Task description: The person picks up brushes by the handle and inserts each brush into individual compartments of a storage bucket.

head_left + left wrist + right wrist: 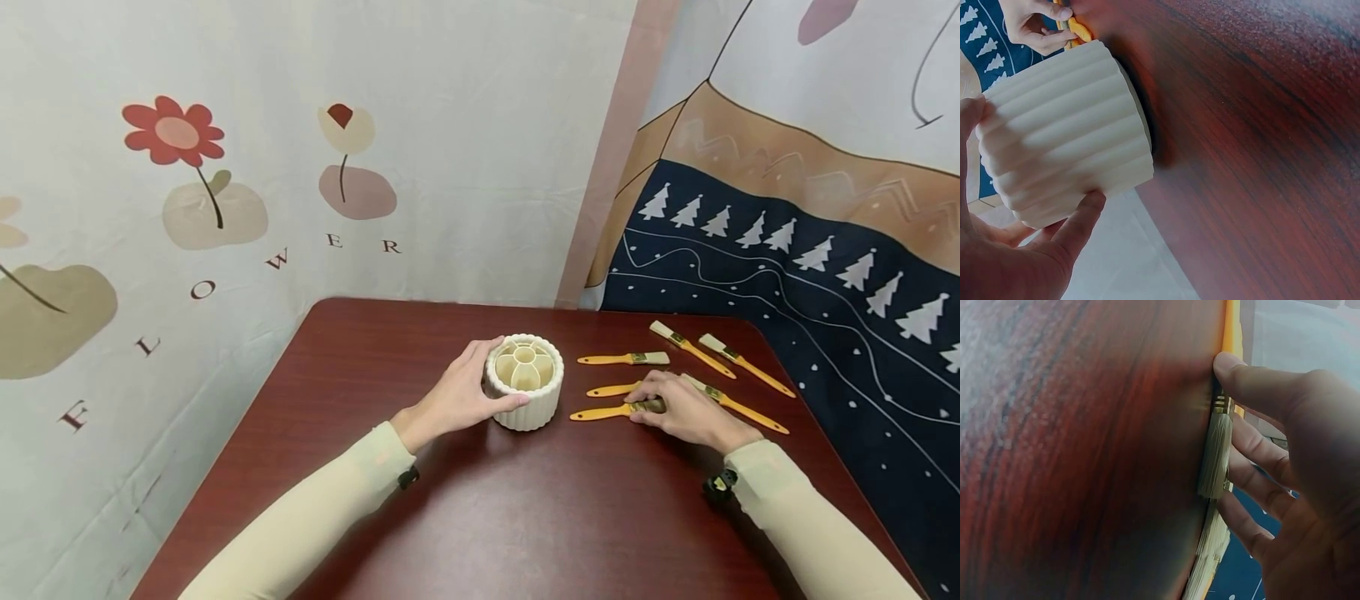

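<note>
A cream, ribbed round brush holder [528,408] with divided compartments stands upright on the table, and no brush shows inside it. My left hand [457,398] grips its left side, with the thumb along the front and the fingers round the back. The left wrist view shows the fingertips against the ribbed wall [1066,131]. To the right, my right hand [682,410] pinches the nearest paintbrush [600,413] near its metal band. This brush lies with its yellow handle pointing left. In the right wrist view its pale bristles [1215,456] extend past the thumb.
Several more yellow-handled paintbrushes lie about the right hand: one behind it [611,390], one farther back [603,360], two at the back right [693,350], [746,365] and one beside the wrist [750,413]. Printed cloths hang behind the dark red table [360,350].
</note>
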`<state>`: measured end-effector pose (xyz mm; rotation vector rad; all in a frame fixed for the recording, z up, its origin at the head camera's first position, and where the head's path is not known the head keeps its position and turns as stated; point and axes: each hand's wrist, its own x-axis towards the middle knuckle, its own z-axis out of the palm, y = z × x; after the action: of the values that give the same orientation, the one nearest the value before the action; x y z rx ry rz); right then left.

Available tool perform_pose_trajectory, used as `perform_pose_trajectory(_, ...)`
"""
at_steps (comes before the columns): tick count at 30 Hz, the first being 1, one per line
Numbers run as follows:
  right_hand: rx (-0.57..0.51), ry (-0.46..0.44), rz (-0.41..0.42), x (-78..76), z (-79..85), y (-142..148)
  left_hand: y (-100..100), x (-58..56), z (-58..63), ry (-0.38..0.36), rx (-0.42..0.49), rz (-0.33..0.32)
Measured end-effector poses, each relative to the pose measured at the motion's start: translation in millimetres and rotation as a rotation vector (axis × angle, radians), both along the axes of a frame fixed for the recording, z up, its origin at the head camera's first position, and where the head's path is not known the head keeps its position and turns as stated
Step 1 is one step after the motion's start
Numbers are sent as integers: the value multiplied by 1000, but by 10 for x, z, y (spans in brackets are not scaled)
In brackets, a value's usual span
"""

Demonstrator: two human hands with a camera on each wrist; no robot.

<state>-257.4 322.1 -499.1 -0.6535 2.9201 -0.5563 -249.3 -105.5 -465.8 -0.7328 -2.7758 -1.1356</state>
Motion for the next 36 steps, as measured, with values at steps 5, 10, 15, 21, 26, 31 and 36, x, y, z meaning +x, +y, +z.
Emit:
perform_pose_trajectory(5,-1,23,14,2,-32,16,2,1,5,-10,-2,-4)
perform_pose_trajectory(10,2,41,15,3,-46,27,3,2,12,-11,-4,-7)
perform_pose_trajectory(15,-20,43,7,8,-54,21,5,3,21,-9,-10,-9)
perform_pose_trajectory(21,-97,28,0,28,-60,12,3,16,36,-14,-6,-4)
perform_pose_trajectory(26,-164,20,-35,48,-41,10,2,20,42,-16,-7,-5)
perform_pose_trajectory(31,-277,42,-51,66,-16,-7,-6,21,38,-12,-6,-4)
perform_pose_trajectory(36,-343,76,-91,112,38,-47,-8,20,29,-5,-7,-5)
